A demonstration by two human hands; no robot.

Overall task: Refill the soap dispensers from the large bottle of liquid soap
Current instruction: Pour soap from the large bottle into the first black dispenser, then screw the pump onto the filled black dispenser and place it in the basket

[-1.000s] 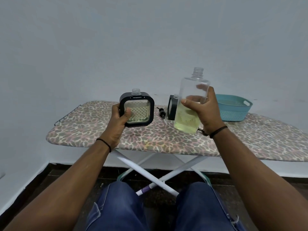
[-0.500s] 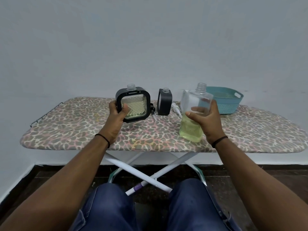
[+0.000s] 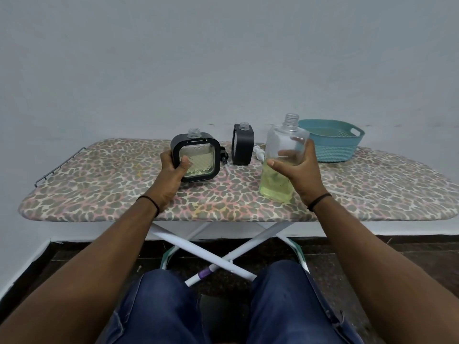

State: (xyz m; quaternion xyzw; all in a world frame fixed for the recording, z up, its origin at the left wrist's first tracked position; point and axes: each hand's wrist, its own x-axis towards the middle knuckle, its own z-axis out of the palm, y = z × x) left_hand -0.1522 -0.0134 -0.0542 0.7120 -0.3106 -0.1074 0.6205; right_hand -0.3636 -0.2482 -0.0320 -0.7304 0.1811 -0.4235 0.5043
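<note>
yellow-green soap fills roughly the lower third of the large bottle (image 3: 280, 165), which stands uncapped on the ironing board (image 3: 111, 184) near its front edge. the right hand (image 3: 299, 170) has its fingers spread loosely around the bottle's far side, thumb off the near face, so it looks closer to a release than a grip. the left hand (image 3: 171, 175) is wrapped firmly around the left edge of the square black-framed dispenser (image 3: 198, 157), thumb pressed on its clear window, base on or just above the board; pale soap seems to fill much of that window, so i judge this one largely topped up. its neck is open. a second dispenser (image 3: 243, 145), also uncapped, stands behind between the two; its level can't be read from here. pump tops (image 3: 259, 153) lie on the board beside it, still to be refitted. a teal basket (image 3: 332, 145) sits at the far right.
</note>
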